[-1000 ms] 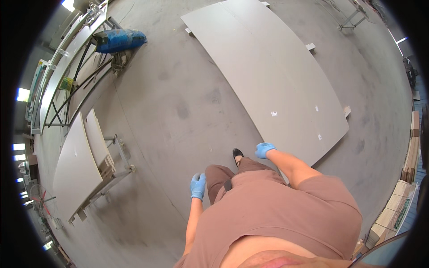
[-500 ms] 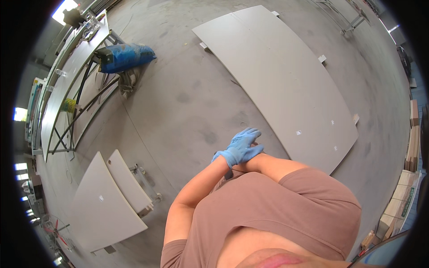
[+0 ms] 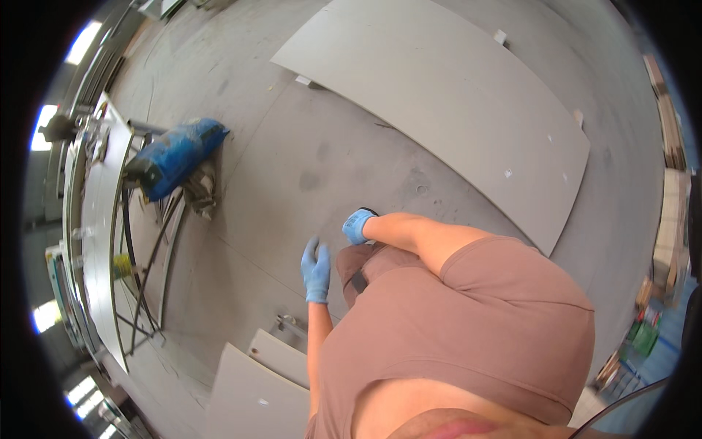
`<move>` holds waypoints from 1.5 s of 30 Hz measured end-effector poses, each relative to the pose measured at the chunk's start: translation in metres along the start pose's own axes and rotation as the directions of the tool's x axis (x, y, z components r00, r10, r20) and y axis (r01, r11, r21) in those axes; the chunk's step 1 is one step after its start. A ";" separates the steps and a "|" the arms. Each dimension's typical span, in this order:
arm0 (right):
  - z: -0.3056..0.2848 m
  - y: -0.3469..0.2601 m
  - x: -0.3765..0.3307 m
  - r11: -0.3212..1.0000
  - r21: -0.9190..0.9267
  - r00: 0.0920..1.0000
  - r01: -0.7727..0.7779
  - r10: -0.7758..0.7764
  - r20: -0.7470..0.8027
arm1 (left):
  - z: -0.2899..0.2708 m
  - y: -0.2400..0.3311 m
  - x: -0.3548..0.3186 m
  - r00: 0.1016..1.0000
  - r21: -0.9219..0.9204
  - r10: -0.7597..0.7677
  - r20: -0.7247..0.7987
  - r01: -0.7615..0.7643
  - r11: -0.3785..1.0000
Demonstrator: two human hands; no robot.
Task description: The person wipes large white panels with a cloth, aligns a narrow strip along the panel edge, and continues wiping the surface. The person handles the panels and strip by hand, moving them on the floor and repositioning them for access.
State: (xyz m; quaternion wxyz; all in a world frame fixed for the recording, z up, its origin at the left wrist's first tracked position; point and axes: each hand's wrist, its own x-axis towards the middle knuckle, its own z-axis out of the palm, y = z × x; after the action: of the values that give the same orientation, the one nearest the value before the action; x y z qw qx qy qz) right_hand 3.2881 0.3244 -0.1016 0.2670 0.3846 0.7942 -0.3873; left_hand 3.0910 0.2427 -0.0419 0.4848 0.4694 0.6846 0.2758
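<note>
Large panel (image 3: 461, 95), edge apart from gloved hands (image 3: 316, 276) (image 3: 357, 226), floor (image 3: 380, 168) between

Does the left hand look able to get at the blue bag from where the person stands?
Probably not without walking: a stretch of floor separates the left hand from the blue bag, though I see nothing standing between them.

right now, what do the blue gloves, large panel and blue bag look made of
Blue gloves: matte, snug, probably knit fabric. Large panel: smooth, pale satin face, coated board or painted metal, can't tell. Blue bag: glossy, wrinkled, likely plastic.
</note>
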 end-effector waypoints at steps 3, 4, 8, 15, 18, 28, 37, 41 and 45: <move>-0.005 0.022 0.014 0.936 0.330 0.985 -0.121 0.154 -0.076 | -0.060 -0.087 0.013 0.925 0.140 -0.367 0.098 0.353 0.925; 0.002 0.035 0.013 0.892 0.421 0.976 -0.162 0.207 -0.063 | -0.067 -0.112 0.015 0.942 0.120 -0.319 0.104 0.307 0.944; 0.045 0.082 0.001 0.565 0.733 0.805 -0.377 0.592 -0.043 | -0.096 -0.158 0.064 0.827 0.426 -0.518 0.220 0.397 0.813; 0.147 0.137 -0.057 -0.013 0.953 0.567 -0.304 0.801 0.192 | -0.055 -0.108 0.200 0.865 0.515 -0.435 0.250 0.262 0.816; 0.170 0.156 -0.073 -0.093 0.959 0.543 -0.267 0.808 0.229 | 0.003 -0.064 0.256 0.819 0.483 -0.505 0.272 0.338 0.808; 0.151 0.264 -0.102 -0.179 0.971 0.484 -0.158 0.843 0.234 | 0.200 0.078 0.310 0.771 0.401 -0.418 0.480 0.230 0.886; 0.089 0.333 -0.064 -0.264 0.955 0.491 -0.139 0.819 0.297 | 0.178 0.111 0.396 0.793 0.429 -0.509 0.335 0.352 0.832; 0.050 0.357 -0.013 -0.300 0.952 0.476 -0.068 0.828 0.295 | 0.159 0.105 0.476 0.750 0.465 -0.609 0.258 0.456 0.759; -0.007 0.382 0.049 -0.432 0.901 0.437 0.042 0.819 0.372 | 0.149 0.112 0.574 0.693 0.518 -0.652 0.309 0.452 0.726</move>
State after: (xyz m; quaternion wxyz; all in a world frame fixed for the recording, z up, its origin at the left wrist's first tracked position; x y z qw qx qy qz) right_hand 3.5724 0.5043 -0.2899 -0.2264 0.8272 -0.0183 -0.5139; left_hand 3.2193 0.7994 -0.2373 0.5893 0.3767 0.6974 -0.1564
